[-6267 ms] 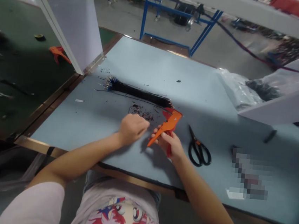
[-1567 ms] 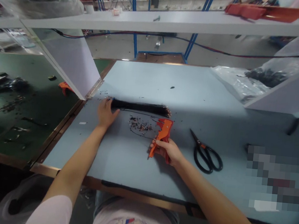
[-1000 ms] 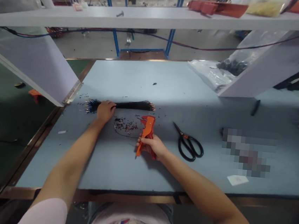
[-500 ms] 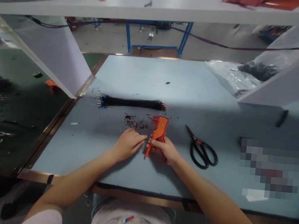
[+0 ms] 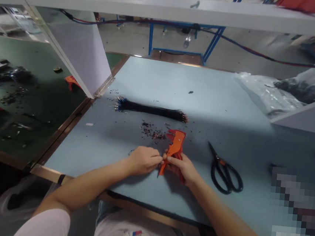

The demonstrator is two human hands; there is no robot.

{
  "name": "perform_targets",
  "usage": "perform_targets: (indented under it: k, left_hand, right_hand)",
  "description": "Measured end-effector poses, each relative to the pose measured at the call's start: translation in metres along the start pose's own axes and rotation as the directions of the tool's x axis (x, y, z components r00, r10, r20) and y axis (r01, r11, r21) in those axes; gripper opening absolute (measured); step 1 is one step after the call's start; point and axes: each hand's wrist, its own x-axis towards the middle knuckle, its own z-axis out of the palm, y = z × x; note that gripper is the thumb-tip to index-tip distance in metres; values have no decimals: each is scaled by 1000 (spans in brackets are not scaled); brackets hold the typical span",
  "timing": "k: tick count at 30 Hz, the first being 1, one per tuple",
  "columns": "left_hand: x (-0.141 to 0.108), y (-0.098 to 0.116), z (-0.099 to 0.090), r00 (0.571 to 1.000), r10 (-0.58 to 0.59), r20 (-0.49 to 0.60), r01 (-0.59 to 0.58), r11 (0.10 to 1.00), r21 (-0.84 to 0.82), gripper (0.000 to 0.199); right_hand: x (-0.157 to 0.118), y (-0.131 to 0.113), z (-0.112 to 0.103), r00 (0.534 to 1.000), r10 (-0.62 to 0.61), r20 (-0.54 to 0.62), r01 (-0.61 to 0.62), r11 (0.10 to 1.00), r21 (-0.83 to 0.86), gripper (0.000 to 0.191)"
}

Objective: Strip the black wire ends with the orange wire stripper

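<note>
My right hand [image 5: 186,169] is wrapped round an orange and red wire stripper [image 5: 175,145], its jaws pointing away from me. My left hand [image 5: 144,161] is closed in a pinch, its fingertips meeting those of my right hand beside the tool's handle. A thin wire [image 5: 131,152] with a blue end sticks out behind the left hand; the rest of it is hidden by the fingers. Beyond the hands lies a bundle of black wires [image 5: 152,110], blue-tipped at the left and copper-coloured at the right. Small dark scraps [image 5: 153,132] are scattered between bundle and hands.
Black-handled scissors [image 5: 226,173] lie to the right of my right hand. A clear plastic bag [image 5: 268,95] sits at the back right. A white shelf [image 5: 167,12] spans above the table, with an upright panel [image 5: 83,51] at the left. Another orange tool [image 5: 72,82] rests on the green table.
The view has shifted, so the table things appear moved. My left fingertips have come right up to the right hand, covering the wire that showed between them. The blue wire end now shows behind.
</note>
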Motion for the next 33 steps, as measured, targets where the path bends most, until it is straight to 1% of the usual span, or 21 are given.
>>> perform_targets:
  k: [4, 8, 10, 16, 20, 25, 30, 33]
  left_hand:
    - [-1, -1, 1, 995, -94, -21, 93, 996, -11, 20]
    - [-2, -7, 1, 967, -212, -138, 210, 977, -33, 17]
    - [-1, -9, 0, 950, -250, -186, 245, 968, -51, 18]
    - [-3, -12, 2, 941, -259, -219, 260, 965, -22, 24]
    - [-4, -13, 2, 924, -272, -269, 284, 959, 2, 18]
    - [-1, -15, -1, 891, -318, -323, 329, 944, -23, 12]
    - [0, -18, 0, 880, -354, -316, 351, 934, -68, 15]
    - [-1, -19, 0, 874, -364, -323, 358, 930, -78, 14]
  right_hand:
    - [1, 0, 1, 1000, -6, -12, 6, 999, 33, 35]
    - [0, -1, 2, 1000, -1, 3, 1, 998, 60, 29]
    - [0, -2, 3, 1000, 4, 4, -4, 998, 65, 28]
    - [0, -1, 2, 1000, -2, 16, 2, 999, 55, 29]
    - [1, -1, 2, 1000, -8, 9, 7, 999, 54, 30]
    - [2, -1, 2, 1000, -3, 5, 3, 999, 49, 30]
    - [2, 1, 1, 1000, -5, 9, 4, 998, 62, 29]
    - [2, 0, 2, 1000, -3, -2, 3, 998, 56, 27]
